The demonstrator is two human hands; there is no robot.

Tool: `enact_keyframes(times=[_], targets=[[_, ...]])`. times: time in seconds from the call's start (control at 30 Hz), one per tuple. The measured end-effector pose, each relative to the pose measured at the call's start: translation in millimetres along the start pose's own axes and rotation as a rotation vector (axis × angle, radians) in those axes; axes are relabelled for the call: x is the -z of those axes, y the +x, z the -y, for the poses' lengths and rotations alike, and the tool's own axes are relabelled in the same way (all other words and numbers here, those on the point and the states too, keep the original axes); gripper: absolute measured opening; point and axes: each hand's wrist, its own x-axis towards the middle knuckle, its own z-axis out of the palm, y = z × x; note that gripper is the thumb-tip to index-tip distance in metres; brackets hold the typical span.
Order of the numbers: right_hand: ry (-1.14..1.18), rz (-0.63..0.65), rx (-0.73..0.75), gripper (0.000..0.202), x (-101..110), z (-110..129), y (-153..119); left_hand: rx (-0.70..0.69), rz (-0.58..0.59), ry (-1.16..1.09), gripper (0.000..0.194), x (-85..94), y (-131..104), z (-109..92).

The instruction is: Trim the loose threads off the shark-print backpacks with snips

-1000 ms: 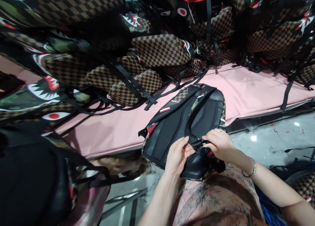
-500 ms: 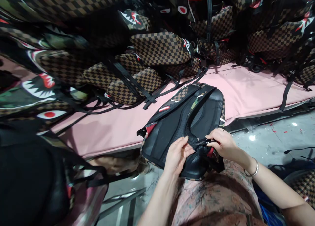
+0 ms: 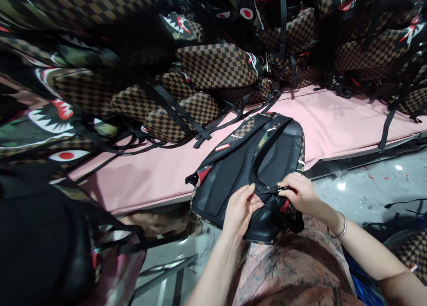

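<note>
A black backpack (image 3: 220, 195) lies with its padded back and straps facing up, partly on the pink table (image 3: 143, 181) and partly over its front edge near my lap. My left hand (image 3: 240, 210) has its fingers closed on the backpack's strap at the lower end. In my right hand (image 3: 298, 191) is a small black tool (image 3: 278, 190), perhaps thread snips, its tip pointing left at the strap base beside my left fingertips. What the tip touches is too small to tell.
Checkered backpacks (image 3: 216, 66) with shark-face prints are piled along the far side of the table. A dark bag (image 3: 36, 248) stands at the near left. Another checkered bag (image 3: 413, 250) is at the lower right, by the grey floor (image 3: 360, 186).
The black tool in my right hand has narrowed, its blades now looking closer together. My left hand and the backpack have stayed in place.
</note>
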Motion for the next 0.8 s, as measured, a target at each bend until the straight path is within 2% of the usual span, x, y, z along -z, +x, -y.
enact_keyframes(times=[0.07,0.13,0.23,0.3,0.37,0.43,0.53,0.6,0.63,0.7,0.8], targets=[[0.121,-0.041,-0.169,0.008,3,5,-9,-0.015,-0.006,0.015,0.030,0.8,0,-1],[0.155,-0.012,-0.285,0.014,4,12,-23,-0.047,-0.007,0.034,0.030,1.0,0,0],[0.024,0.076,-0.308,0.027,-1,21,-49,-0.121,-0.008,0.083,0.029,-1.1,0,2],[-0.026,0.117,-0.295,0.019,-7,26,-61,-0.193,-0.008,0.127,0.029,-3.2,-3,4],[0.067,0.132,-0.317,0.009,-11,29,-64,-0.300,-0.005,0.186,0.027,-3.5,-7,7],[0.336,0.131,-0.426,0.011,-11,31,-58,-0.477,-0.020,0.320,0.024,-0.3,-13,11],[0.856,0.095,-0.689,0.025,-6,33,-41,-0.975,-0.021,0.782,0.034,8.9,-23,17],[1.084,0.083,-0.805,0.030,-3,33,-31,-1.311,0.062,1.122,0.041,13.0,-29,22],[1.152,0.080,-0.836,0.031,-3,33,-28,-1.408,0.130,1.250,0.043,13.4,-32,25],[1.237,0.078,-0.868,0.031,-5,34,-24,-1.453,0.237,1.388,0.044,11.0,-37,29],[1.252,0.077,-0.863,0.030,-10,36,-26,-1.406,0.291,1.373,0.040,4.7,-42,30]])
